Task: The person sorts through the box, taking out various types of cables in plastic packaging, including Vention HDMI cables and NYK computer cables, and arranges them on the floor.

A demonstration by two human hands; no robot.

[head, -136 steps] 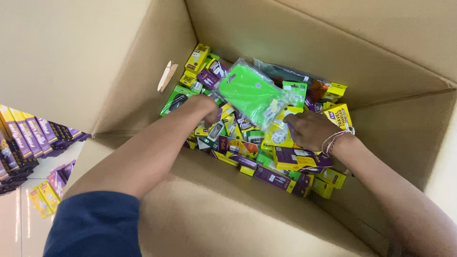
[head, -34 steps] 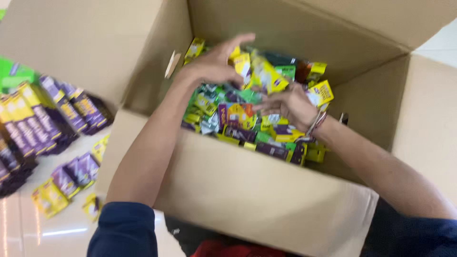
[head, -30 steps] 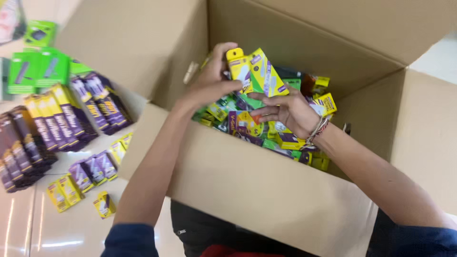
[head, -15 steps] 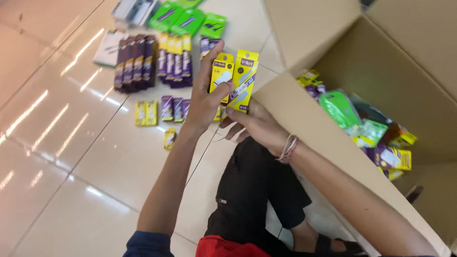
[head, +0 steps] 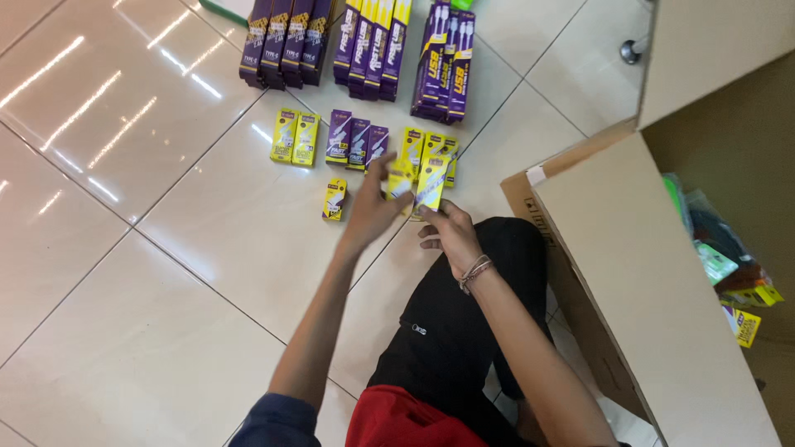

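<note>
My left hand [head: 374, 213] and my right hand [head: 450, 236] are out over the tiled floor, in front of my knees. The left hand holds a small yellow box [head: 402, 178]. The right hand, with a bracelet on its wrist, pinches another yellow box [head: 432, 183] by its lower end. Both boxes hover just below a row of small yellow and purple packs [head: 358, 141] laid on the tiles. One single yellow pack [head: 334, 199] lies alone just left of my left hand.
Rows of long purple and yellow packages [head: 364, 45] lie farther out on the floor. A big open cardboard box [head: 662, 273] stands at my right, with green and yellow packs [head: 729, 265] inside. My black-trousered legs are below my hands.
Both hands lifted yellow boxes out of the cardboard box and swung left, lowering them toward the rows on the floor. The view turned from the box to the tiles.
</note>
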